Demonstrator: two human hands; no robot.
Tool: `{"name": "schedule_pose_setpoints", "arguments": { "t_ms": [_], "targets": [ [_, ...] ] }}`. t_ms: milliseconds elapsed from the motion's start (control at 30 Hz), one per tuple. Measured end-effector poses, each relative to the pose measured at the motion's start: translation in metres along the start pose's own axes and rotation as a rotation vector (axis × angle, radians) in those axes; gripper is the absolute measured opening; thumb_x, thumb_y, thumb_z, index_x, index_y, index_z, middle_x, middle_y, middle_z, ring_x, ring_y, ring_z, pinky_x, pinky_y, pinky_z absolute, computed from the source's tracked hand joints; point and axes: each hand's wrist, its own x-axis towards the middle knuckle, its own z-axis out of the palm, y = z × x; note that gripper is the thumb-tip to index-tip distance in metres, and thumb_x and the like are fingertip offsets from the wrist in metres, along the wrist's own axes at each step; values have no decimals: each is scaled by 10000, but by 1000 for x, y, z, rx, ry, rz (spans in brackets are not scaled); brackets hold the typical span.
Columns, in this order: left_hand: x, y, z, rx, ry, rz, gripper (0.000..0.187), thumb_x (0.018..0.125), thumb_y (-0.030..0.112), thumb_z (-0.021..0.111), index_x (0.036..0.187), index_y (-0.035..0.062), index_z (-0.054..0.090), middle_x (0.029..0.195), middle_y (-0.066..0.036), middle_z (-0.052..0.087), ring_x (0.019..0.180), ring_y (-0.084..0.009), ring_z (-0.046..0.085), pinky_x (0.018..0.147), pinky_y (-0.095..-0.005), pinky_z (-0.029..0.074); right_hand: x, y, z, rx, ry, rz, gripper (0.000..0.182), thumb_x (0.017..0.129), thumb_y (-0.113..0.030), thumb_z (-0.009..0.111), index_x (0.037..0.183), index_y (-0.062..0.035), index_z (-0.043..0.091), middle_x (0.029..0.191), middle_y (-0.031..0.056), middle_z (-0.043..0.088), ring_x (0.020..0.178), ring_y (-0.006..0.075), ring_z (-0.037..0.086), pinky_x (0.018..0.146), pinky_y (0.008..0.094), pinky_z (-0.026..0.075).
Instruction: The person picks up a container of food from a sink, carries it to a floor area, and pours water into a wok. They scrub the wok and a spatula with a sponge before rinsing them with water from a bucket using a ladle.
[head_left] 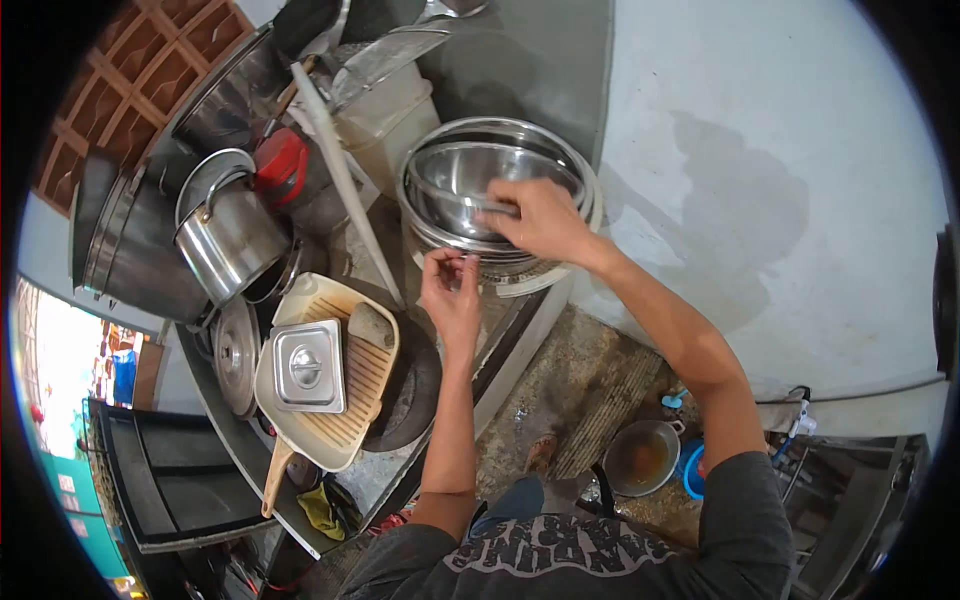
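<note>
A stack of round stainless steel bowls [470, 243] stands at the end of the worktop, against the wall. Inside the top one rests a smaller metal bowl [465, 172], its near rim tilted. My right hand [545, 220] is closed over that near rim, fingers inside the bowl and slightly blurred. My left hand [452, 290] is just in front of the stack's near edge, fingers curled toward the thumb; I cannot tell what, if anything, is between them.
Left of my arms, a ribbed grill pan [335, 440] holds a lidded steel container [308, 365] and a greyish block [371, 325]. Beyond are a steel pot [230, 240], a red item [280, 160] and a pale pole [345, 180]. A wok [641, 458] and blue basin [692, 470] sit on the floor.
</note>
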Motion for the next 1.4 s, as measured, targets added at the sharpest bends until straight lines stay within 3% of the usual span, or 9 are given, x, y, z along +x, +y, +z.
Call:
{"name": "schedule_pose_setpoints", "arguments": {
  "t_ms": [167,233,333,433,567,800,1133,1267,1400],
  "targets": [
    [7,-5,-2,152,21,45,144,851,40,624,937,23,510,782,16,485,705,-45,458,642,-181,390,15,14,-37,453,550,90,273,910,-276,559,782,-36,582,579,-2,553,437,126,521,452,255,454],
    [9,-5,-2,148,60,78,145,831,40,641,928,14,537,757,10,486,687,-60,470,642,-197,406,9,12,-70,771,725,323,236,928,-247,512,844,-43,596,615,5,563,515,133,536,480,274,440],
    [11,-3,-3,248,135,276,133,847,128,629,896,11,588,690,15,447,612,-74,457,581,-219,402,-9,29,-99,1201,841,336,211,931,-233,505,889,-43,586,663,38,578,514,140,539,483,295,465],
    [20,23,-15,-137,102,-395,217,876,249,582,869,33,605,641,35,398,571,-63,407,525,-217,343,-29,35,-115,1280,970,399,211,925,-241,511,925,-44,587,759,52,593,621,154,576,574,311,495],
    [36,47,-5,-84,-33,-493,270,869,352,594,827,85,594,607,70,400,541,-38,385,489,-207,295,-92,17,-130,1157,874,380,280,930,-268,513,1042,-20,579,1010,27,574,915,151,544,833,294,435],
    [68,32,-17,-209,-140,-587,298,792,229,700,899,13,526,790,-42,500,673,-131,522,588,-254,562,-188,-2,-137,734,946,421,275,897,-243,594,1045,-11,585,907,15,596,833,96,548,780,251,443],
    [75,73,12,245,-147,-249,364,757,261,711,892,-55,590,845,-117,606,691,-178,584,634,-330,527,-235,5,-91,391,884,588,179,863,-184,645,800,-35,570,698,-40,529,630,37,436,597,195,365],
    [97,73,17,141,-202,-525,443,789,226,674,1114,-9,487,987,-149,553,832,-263,577,644,-413,521,-244,2,-80,472,898,652,165,871,-177,630,813,-32,579,701,-36,546,624,39,457,592,208,389],
    [104,83,21,-35,-232,-564,340,774,171,670,1030,18,506,971,-128,563,802,-244,577,610,-400,500,-257,11,-71,571,900,710,162,878,-187,619,837,-33,589,767,-13,587,681,45,499,606,217,412]
  ]
}}
